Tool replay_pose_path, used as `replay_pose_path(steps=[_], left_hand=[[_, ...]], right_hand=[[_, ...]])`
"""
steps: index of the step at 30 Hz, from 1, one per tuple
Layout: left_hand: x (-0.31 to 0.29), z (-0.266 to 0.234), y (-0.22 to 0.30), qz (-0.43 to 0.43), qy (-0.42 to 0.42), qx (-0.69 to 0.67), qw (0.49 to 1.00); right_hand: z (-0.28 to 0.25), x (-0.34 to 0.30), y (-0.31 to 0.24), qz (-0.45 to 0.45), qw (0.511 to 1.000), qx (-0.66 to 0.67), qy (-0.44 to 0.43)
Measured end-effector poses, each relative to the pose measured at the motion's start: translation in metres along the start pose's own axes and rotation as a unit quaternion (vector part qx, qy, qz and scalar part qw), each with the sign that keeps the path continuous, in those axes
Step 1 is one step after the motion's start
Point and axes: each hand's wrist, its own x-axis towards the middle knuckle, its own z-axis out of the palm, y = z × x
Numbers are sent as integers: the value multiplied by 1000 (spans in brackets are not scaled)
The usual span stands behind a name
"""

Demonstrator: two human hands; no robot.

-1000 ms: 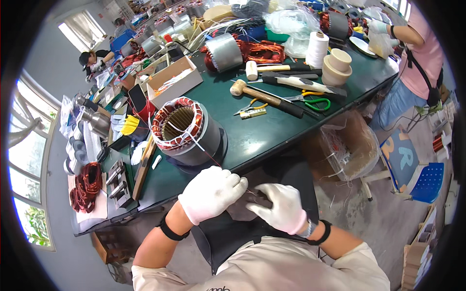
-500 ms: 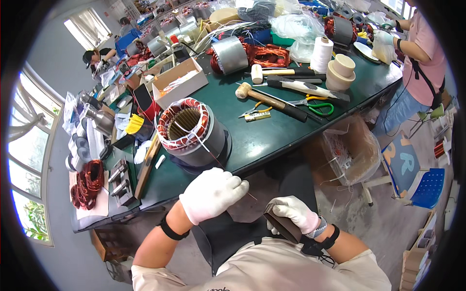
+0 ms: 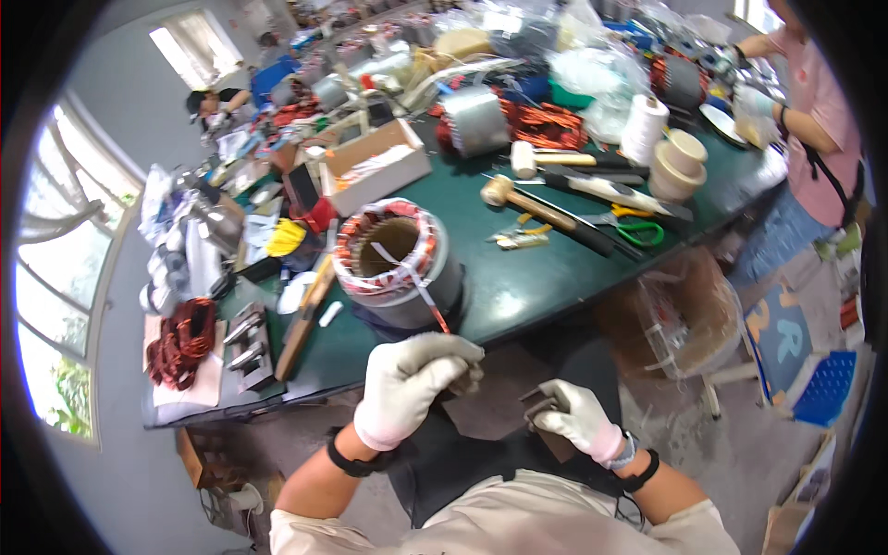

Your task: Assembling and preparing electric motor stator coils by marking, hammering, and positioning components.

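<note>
Stator [image 3: 396, 298], one: left fingers [image 3: 451, 348] pinch one lead [image 3: 427, 297]; right fingers [image 3: 553, 422] grip one dark sheet [image 3: 558, 447].

A motor-winding workshop; mallets [image 3: 546, 212], copper coils [image 3: 181, 344] and a wire-wound stator [image 3: 392, 301] crowd the green table [image 3: 509, 294].

Daylight pours in from the tall windows [image 3: 57, 277] at nine o'clock, their glass nearly burnt to white, with a lesser glow from a smaller window [image 3: 185, 51] between ten and eleven. From here I see pale glare on the green tabletop [image 3: 518, 296] just off centre toward four; below its near edge, things sink into shadow. The plastic bags [image 3: 597, 83] at one o'clock shine. A motion smear softens nearly everything, the blue chair [image 3: 821, 388] near four included. Straight edges bow outward, and black swallows the corners.
</note>
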Motion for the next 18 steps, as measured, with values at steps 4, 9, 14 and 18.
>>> replay_pose_path(steps=[4, 9, 14, 18], left_hand=[[0, -6, -9, 17, 24, -310, 950], [-4, -2, -4, 22, 77, -322, 943], [-7, -11, 18, 53, 95, -188, 976], [19, -50, 67, 280, 214, 100, 930]], right_hand=[[10, -3, 13, 33, 997, -62, 38], [11, -3, 15, 33, 999, -37, 9], [18, -2, 10, 33, 999, -18, 23], [15, 2, 20, 9, 983, -184, 17]])
